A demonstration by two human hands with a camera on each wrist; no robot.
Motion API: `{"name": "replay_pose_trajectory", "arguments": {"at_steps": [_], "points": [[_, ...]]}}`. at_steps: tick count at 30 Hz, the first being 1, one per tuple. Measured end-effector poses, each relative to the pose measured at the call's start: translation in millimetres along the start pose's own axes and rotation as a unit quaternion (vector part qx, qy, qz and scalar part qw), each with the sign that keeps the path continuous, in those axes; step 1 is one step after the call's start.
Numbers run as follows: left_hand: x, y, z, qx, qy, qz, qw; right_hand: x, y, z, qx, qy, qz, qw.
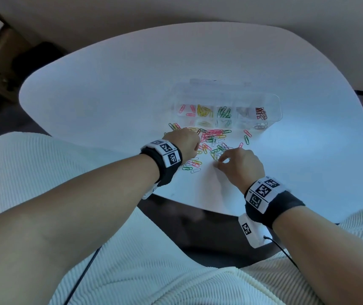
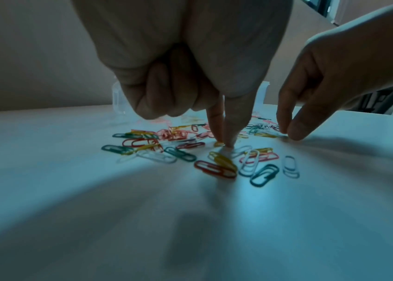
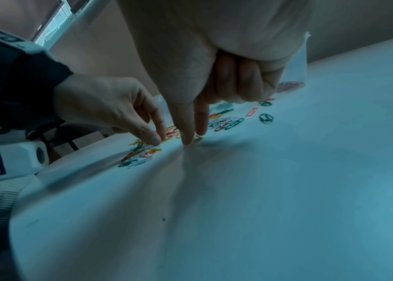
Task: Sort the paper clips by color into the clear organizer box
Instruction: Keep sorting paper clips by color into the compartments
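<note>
Loose paper clips in pink, red, yellow, green and white lie in a heap on the white table, just in front of the clear organizer box. Its front compartments hold pink, yellow, green and red clips. My left hand points thumb and index finger straight down and pinches a yellow clip on the table, its other fingers curled in. To its right, my right hand has its thumb and index tips on the table around a pale clip, with the remaining fingers curled.
The white table is rounded, and its near edge runs just below my wrists. A ribbed white cushion lies under my forearms. Dark furniture stands at the far left, off the table.
</note>
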State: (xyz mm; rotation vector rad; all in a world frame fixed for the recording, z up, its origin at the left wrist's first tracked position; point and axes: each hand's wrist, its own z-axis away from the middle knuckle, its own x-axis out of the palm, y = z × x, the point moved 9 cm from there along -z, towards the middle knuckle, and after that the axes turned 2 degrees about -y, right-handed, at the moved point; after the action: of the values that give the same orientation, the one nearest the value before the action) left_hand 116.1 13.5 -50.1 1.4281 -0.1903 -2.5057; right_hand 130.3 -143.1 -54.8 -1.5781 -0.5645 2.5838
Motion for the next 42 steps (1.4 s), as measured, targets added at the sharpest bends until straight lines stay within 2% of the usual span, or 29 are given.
{"name": "replay_pose_trajectory", "arguments": {"at_steps": [4,7,12,15,18,19,20,24,30,33,37,39,42], "points": [[4,5,1,0.001,-0.017,-0.043,0.999,0,0,-5,-0.002,-0.001,0.027,1.0],[3,3,2,-0.007,-0.021,-0.036,0.999,1,-1,-5,0.002,-0.005,0.04,0.999],[-28,-15,3,-0.04,0.038,0.136,0.989,3,-2,-6,-0.009,-0.004,0.028,1.0],[-43,-20,4,-0.049,0.054,0.263,0.962,3,-7,-6,-0.023,0.002,0.021,1.0],[-42,-19,9,-0.052,0.037,0.46,0.886,5,-10,-10,-0.03,0.0,0.033,0.999],[-41,-17,9,-0.045,0.028,0.482,0.874,5,-10,-10,-0.029,-0.001,0.036,0.999],[-39,-16,9,-0.041,0.025,0.49,0.87,5,-11,-10,-0.029,0.0,0.039,0.999],[-36,-15,7,-0.031,0.017,0.467,0.884,4,-6,-7,-0.021,0.007,0.038,0.999],[-27,-18,6,-0.03,-0.023,0.513,0.857,-3,10,-17,-0.004,0.006,-0.105,0.994],[-25,-18,6,-0.036,-0.027,0.476,0.878,-12,15,-23,-0.005,0.013,-0.124,0.992],[-16,-21,7,-0.056,-0.048,0.319,0.945,-23,20,-21,-0.009,0.05,-0.113,0.992],[-14,-20,9,-0.049,-0.043,0.186,0.98,-21,14,-17,-0.018,0.031,-0.082,0.996],[-5,-19,8,-0.035,-0.054,0.064,0.996,-11,4,-10,-0.01,-0.028,-0.023,0.999]]}}
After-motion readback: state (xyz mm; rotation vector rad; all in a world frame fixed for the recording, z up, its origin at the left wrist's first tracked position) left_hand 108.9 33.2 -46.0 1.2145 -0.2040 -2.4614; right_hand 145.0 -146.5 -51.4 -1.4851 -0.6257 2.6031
